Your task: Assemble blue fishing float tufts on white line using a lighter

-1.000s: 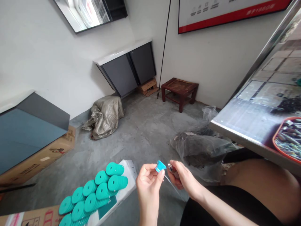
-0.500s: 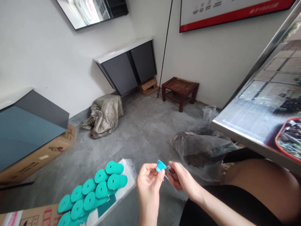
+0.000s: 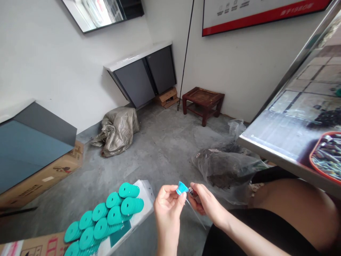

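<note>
The left hand (image 3: 167, 199) pinches a small blue plastic tag (image 3: 182, 188) at its fingertips; the right hand (image 3: 206, 202) grips a small metal piece (image 3: 192, 192) touching the tag's edge.

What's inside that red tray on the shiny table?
The red tray on the metal table holds a heap of small shiny metal pieces, too blurred to name. The picture's edge cuts off most of the tray, and anything under the heap is hidden.

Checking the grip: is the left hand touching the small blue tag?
Touching. The head view shows the left hand pinching the small blue tag between thumb and fingertips.
</note>
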